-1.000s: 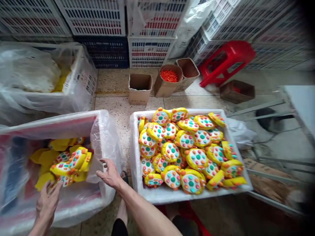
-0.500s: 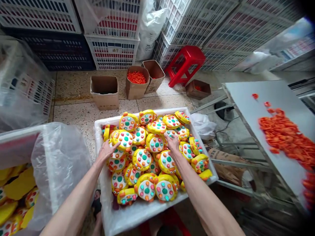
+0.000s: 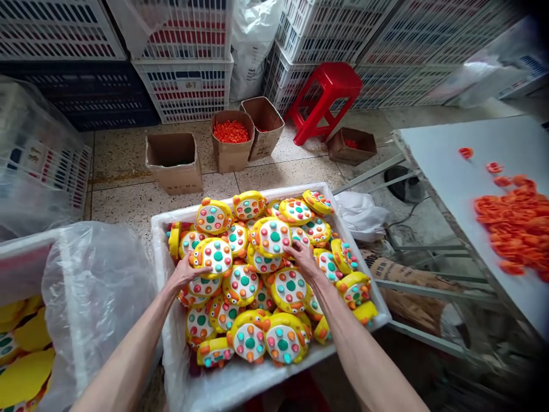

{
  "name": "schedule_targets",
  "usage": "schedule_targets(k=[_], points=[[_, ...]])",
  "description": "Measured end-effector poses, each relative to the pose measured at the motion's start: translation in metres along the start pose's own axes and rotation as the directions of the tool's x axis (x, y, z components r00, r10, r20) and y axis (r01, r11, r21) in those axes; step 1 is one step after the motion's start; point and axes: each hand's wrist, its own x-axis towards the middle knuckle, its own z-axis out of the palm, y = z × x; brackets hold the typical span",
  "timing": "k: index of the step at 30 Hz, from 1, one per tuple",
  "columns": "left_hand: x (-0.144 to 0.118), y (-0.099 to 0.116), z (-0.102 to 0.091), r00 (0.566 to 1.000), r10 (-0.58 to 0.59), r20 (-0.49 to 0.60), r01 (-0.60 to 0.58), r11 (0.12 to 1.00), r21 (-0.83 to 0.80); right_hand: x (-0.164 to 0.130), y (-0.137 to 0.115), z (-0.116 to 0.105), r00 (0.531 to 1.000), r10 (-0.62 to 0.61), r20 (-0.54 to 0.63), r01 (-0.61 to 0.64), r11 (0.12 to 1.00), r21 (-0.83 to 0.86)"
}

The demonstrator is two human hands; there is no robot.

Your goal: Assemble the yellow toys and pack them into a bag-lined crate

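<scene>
Gripping yellow toys (image 3: 274, 237) in white bin (image 3: 159, 252): left hand (image 3: 182, 272); right hand (image 3: 303, 258)

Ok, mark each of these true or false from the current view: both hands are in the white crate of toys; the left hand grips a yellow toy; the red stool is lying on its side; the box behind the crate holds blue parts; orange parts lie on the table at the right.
1. Both hands are in the white crate of toys: true.
2. The left hand grips a yellow toy: true, fingers at its edge; the right hand is at another toy.
3. The red stool lies on its side: false, it stands upright.
4. The cardboard box behind the crate holds blue parts: false, they are orange.
5. Orange parts lie on the table: true.
</scene>
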Motion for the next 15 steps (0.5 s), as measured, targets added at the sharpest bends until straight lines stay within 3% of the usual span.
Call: schedule_targets(k=[3, 10, 15], points=[[-0.007, -0.001, 0.003, 1.0, 0.009, -0.013, -0.01, 0.999, -0.048, -0.01, 0.006, -0.001, 0.993, 0.039, 0.111, -0.033, 0.998, -0.059], [-0.033, -0.009, 0.002, 0.998, 0.009, -0.068, -0.016, 0.994, -0.106, -0.008, 0.01, 0.023, 0.994, 0.049, 0.1, -0.028, 0.981, -0.193], [-0.086, -0.026, -0.017, 0.984, -0.08, -0.16, 0.058, 0.989, -0.139, -0.021, -0.008, 0.02, 0.995, 0.048, 0.091, -0.027, 0.977, -0.213]])
